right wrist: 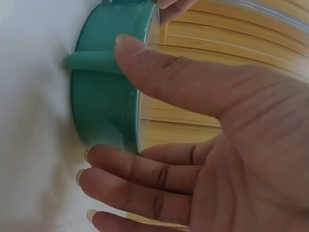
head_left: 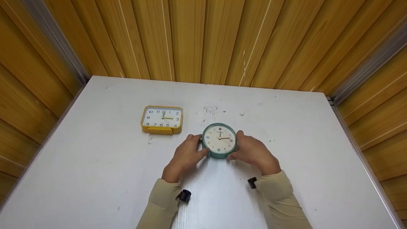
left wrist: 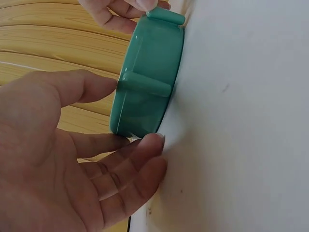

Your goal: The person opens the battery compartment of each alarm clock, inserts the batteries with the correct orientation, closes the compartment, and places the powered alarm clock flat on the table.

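Note:
A round green alarm clock (head_left: 219, 144) with a cream dial lies face up on the white table, held between two hands. My left hand (head_left: 187, 155) grips its left side, thumb on the lower rim and fingers round the edge. On the opposite side my right hand (head_left: 254, 152) holds the rim between thumb and fingers. In the left wrist view the left thumb touches the green casing (left wrist: 149, 58) near a short peg-like foot (left wrist: 147, 84). The right wrist view has the right thumb over another foot (right wrist: 94, 61), with fingertips at the casing's edge.
A yellow rectangular alarm clock (head_left: 161, 130) lies face up to the left and farther back. The white table (head_left: 95, 159) bears dark scuffs behind the green clock. Wood-patterned panels (head_left: 190, 41) enclose the table at the back and both sides.

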`<state>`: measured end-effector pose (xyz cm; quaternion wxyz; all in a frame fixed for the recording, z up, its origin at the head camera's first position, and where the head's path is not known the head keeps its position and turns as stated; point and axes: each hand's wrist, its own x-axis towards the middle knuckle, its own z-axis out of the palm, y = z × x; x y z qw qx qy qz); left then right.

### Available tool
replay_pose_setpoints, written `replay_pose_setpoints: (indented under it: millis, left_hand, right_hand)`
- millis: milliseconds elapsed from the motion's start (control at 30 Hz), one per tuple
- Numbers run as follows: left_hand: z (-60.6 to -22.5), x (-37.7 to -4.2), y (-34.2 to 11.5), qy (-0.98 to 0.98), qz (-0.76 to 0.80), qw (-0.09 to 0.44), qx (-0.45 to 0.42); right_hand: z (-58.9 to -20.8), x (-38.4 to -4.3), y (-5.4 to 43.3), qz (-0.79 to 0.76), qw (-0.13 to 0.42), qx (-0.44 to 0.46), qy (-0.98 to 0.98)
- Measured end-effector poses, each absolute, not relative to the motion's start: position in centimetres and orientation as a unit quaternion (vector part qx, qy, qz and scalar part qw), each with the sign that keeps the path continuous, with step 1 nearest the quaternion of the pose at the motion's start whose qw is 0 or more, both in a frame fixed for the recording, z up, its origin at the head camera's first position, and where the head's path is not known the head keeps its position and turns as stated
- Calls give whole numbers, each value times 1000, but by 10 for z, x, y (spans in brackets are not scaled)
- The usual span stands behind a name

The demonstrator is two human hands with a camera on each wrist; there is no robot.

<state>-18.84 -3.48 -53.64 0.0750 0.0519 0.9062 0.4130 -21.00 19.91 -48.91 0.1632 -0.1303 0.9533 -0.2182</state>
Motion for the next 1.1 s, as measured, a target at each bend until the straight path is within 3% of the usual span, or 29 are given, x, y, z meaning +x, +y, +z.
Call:
replay_pose_setpoints:
  millis: [233, 533, 767, 1100]
  left_hand:
    - [-532, -186, -32, 926, 365, 84, 46]
    - [-529, -184, -28, 926, 351, 110, 88]
    - [-531, -183, -18, 939, 327, 73, 78]
    - [-539, -188, -12, 954, 289, -2, 76]
  right_hand:
    - [-488, -205, 197, -171, 153, -111, 967]
    - [-489, -199, 192, -147, 168, -155, 962]
    - [-493, -198, 184, -109, 112, -202, 967]
    - [-506, -214, 182, -128, 105, -183, 969]
